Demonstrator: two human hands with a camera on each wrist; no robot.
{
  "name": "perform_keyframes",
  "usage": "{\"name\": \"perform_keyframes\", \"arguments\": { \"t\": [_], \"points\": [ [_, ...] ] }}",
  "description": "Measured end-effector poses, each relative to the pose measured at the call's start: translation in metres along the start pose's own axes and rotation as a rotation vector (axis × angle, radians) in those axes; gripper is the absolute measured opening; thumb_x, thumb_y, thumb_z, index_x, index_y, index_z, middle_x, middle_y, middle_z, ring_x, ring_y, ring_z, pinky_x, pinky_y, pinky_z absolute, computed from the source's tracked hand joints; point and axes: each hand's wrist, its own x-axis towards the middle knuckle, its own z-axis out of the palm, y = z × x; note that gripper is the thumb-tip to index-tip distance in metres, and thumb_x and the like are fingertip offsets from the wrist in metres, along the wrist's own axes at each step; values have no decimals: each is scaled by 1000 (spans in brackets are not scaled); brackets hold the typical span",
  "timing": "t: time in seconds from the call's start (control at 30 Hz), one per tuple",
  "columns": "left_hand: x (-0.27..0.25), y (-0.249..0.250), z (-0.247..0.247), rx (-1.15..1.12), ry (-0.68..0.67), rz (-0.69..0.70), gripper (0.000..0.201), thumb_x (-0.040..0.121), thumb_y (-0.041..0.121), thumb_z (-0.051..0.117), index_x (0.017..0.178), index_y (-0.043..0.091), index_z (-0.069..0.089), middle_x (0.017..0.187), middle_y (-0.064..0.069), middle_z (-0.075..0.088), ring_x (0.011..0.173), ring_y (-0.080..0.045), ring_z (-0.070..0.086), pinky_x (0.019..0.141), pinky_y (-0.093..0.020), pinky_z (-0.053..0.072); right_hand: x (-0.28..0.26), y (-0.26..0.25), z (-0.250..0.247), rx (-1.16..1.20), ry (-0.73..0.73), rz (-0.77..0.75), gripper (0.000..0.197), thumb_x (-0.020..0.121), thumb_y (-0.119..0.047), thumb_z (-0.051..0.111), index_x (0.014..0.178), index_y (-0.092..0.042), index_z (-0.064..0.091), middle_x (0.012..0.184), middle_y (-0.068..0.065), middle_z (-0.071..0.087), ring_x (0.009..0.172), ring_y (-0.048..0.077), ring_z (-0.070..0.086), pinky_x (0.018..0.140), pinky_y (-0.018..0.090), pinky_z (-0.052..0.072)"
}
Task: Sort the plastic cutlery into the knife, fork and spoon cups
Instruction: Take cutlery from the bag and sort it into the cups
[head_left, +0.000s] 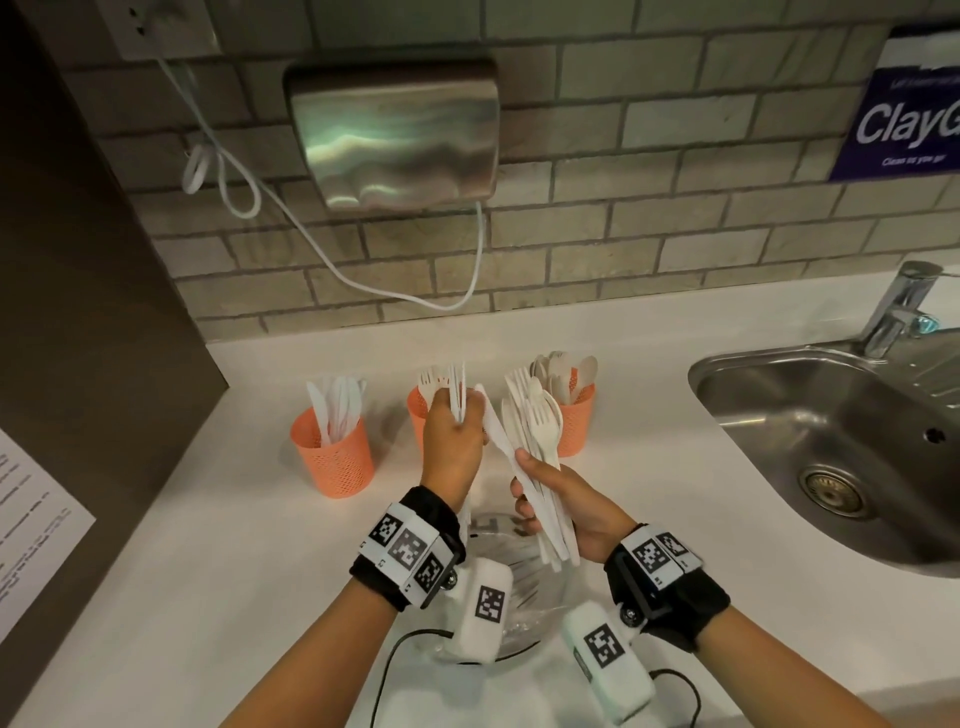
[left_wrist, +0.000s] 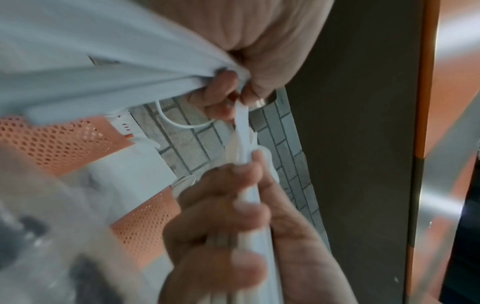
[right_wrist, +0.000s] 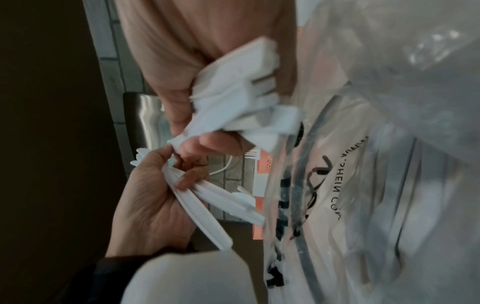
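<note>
Plastic cutlery (head_left: 535, 441) is split between both hands above the white bench (head_left: 218, 545). The right hand (head_left: 571, 506) has its fingers curled round a thick mixed bundle of forks, knives and spoons, the heads fanning upward and the handles sticking out below the palm. The left hand (head_left: 452, 447) grips a smaller bunch of upright pieces (head_left: 458, 395) in a closed fist, just in front of the middle cup. In the left wrist view, the fingertips of both hands meet on one white piece (left_wrist: 242, 123) between the two bundles.

Three orange mesh cups stand in a row toward the tiled wall. The left cup (head_left: 335, 457) holds knives, the middle cup (head_left: 418, 415) holds forks and is partly hidden behind the left hand, and the right cup (head_left: 576, 421) holds spoons, partly hidden behind the right hand's bundle.

A clear plastic bag (head_left: 519, 582) lies on the bench beneath the wrists. A steel sink (head_left: 831, 441) with a tap (head_left: 898, 306) sits to the right, and a metal dispenser (head_left: 395, 135) hangs on the wall with a white cable (head_left: 332, 260) looping under it.
</note>
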Motion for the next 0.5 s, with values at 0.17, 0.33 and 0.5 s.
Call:
{"name": "perform_keyframes", "arguments": {
  "t": [0.17, 0.33, 0.5],
  "points": [
    [-19, -9, 3, 6, -130, -26, 12, 88, 15, 62, 78, 13, 55, 56, 6, 50, 42, 2, 50, 47, -12, 40, 0, 3, 2, -19, 21, -21, 27, 87, -34, 54, 79, -9, 57, 56, 0, 56, 46, 9, 49, 42, 18, 40],
    [-10, -11, -1, 66, -68, -112, 18, 96, 20, 47, 90, 6, 57, 61, -1, 55, 47, -8, 50, 42, -14, 37, 0, 4, 0, 45, 27, 23, 27, 92, -31, 49, 94, -6, 59, 66, -1, 67, 55, 10, 63, 46, 21, 49],
    [12, 1, -20, -240, 136, -249, 23, 99, 19, 40, 80, 11, 51, 45, 4, 49, 33, -4, 46, 40, -20, 40, -4, 5, -1, 94, 27, 77, 14, 91, -23, 52, 88, -10, 52, 64, 1, 67, 47, 10, 60, 45, 22, 52]
  ]
}}
